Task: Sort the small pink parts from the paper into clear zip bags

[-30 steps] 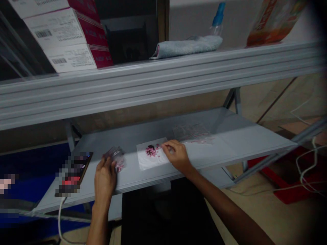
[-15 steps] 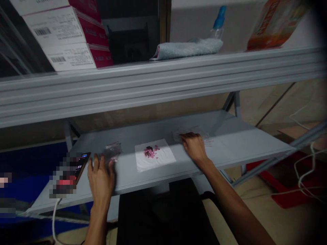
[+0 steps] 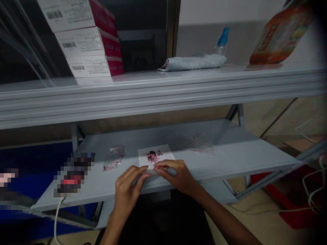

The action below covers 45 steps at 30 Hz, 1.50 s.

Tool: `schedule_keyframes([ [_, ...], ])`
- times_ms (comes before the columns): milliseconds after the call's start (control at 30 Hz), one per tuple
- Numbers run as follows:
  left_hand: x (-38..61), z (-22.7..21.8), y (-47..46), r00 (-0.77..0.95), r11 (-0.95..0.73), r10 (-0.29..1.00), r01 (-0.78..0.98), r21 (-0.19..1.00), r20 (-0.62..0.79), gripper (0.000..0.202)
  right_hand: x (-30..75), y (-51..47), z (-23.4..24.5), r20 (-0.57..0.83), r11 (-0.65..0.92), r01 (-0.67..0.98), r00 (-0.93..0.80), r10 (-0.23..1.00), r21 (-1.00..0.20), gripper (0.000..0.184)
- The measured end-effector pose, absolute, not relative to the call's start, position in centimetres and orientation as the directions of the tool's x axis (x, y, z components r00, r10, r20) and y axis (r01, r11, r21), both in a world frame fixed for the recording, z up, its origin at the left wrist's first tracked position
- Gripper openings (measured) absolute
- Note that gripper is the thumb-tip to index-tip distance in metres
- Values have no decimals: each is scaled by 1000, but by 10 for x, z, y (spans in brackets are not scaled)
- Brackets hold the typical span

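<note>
My left hand and my right hand meet at the front of the lower grey shelf. Both pinch a small clear bag between their fingertips. Just behind the bag lies a white paper sheet carrying a little heap of pink and black pieces. Two small bags with pink contents lie to the left of the sheet. A pile of clear bags sits to the right, further back.
A phone with a white cable lies at the shelf's left end. The upper shelf holds stacked white and red boxes, a folded cloth, a spray bottle and an orange pack. Cables trail on the floor at right.
My right hand went to the pile of clear bags, then came back to the front of the paper. My left hand left the filled bags and joined it on a clear bag.
</note>
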<state>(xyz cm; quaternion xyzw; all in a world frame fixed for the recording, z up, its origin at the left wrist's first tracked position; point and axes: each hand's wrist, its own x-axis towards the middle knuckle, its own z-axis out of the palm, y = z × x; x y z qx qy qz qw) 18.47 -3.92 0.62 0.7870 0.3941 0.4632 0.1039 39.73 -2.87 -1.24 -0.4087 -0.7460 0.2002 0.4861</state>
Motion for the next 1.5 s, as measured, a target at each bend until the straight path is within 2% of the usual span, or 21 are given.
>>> schedule_keyframes([
  [67, 171, 2, -31, 128, -553, 806, 512, 657, 578, 19, 402, -13, -24, 545, 491, 476, -29, 838, -730, 16],
  [100, 164, 0, -26, 74, -493, 845, 490, 719, 530, 20, 407, -3, -30, 516, 447, 508, -5, 856, -736, 17],
  [200, 151, -7, -15, -3, -354, 925, 347, 868, 379, 32, 420, 22, -50, 461, 377, 648, -44, 886, -662, 21],
  [300, 151, -15, -9, 38, -305, 952, 172, 937, 303, 38, 425, 35, -66, 452, 360, 735, -81, 888, -575, 25],
  [400, 157, -24, -6, 92, -274, 960, 116, 955, 264, 30, 422, 38, -74, 442, 347, 773, -96, 892, -532, 23],
  [600, 163, -31, -4, 136, -237, 968, 205, 950, 212, 33, 417, 39, -65, 448, 322, 784, -64, 892, -530, 17],
  [700, 163, -32, -3, 154, -273, 958, 255, 927, 240, 36, 412, 28, -45, 523, 449, 683, -115, 845, -576, 13],
  [833, 164, -33, -4, 205, -334, 938, 323, 885, 279, 38, 392, 5, -26, 578, 659, 469, -326, 748, -588, 12],
  [967, 164, -31, -6, 286, -392, 909, 340, 855, 303, 35, 375, -5, -28, 580, 730, 402, -443, 684, -553, 18],
  [1033, 164, -30, -6, 308, -398, 903, 330, 856, 301, 33, 375, -2, -31, 565, 741, 350, -487, 666, -573, 21],
  [1100, 163, -31, -5, 295, -373, 913, 319, 872, 283, 33, 382, 5, -32, 561, 714, 321, -453, 693, -623, 22],
  [1200, 162, -34, -3, 217, -298, 946, 290, 910, 241, 38, 402, 18, -33, 538, 592, 408, -252, 804, -695, 21],
  [1267, 162, -35, -1, 174, -259, 960, 247, 934, 220, 45, 414, 25, -36, 489, 501, 514, -171, 856, -697, 16],
  [1367, 163, -34, -1, 147, -234, 967, 182, 955, 209, 48, 422, 29, -46, 412, 433, 629, -191, 891, -646, 11],
  [1500, 165, -33, 0, 124, -218, 972, 160, 963, 200, 45, 417, 28, -56, 378, 473, 685, -298, 876, -555, 9],
])
